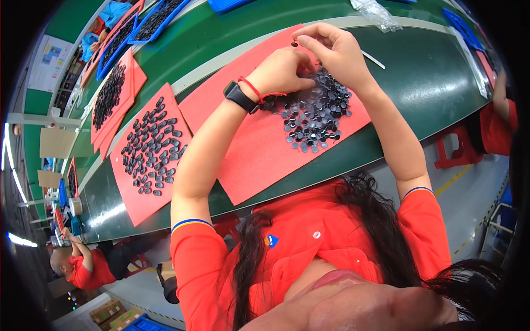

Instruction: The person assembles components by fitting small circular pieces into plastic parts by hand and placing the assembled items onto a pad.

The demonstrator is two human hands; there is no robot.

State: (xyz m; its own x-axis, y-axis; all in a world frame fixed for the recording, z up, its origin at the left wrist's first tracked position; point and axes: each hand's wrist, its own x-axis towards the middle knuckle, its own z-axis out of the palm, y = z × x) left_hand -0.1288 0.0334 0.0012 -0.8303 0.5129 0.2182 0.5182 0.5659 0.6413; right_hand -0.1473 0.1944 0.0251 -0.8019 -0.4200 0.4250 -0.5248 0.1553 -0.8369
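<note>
My right hand [335,54] is raised over the far side of the red mat [243,160], its thumb and forefinger pinched on a small black disc [294,44]. Just left of it, my left hand [282,71], with a black watch and a red cord at the wrist, is low over a loose pile of small, glossy black discs [314,118]. Its fingers are bent, but the tips are partly hidden and blurred, so whether they grip anything is unclear. The pile spreads from under my hands toward the mat's near right part.
On the left, another red mat [138,204] bears spaced rows of black oval pieces [154,149]. Farther left are stacked red sheets with dark parts [110,91] and blue trays [157,22]. A clear plastic bag [378,14] and a white stick [374,59] lie beyond my right hand.
</note>
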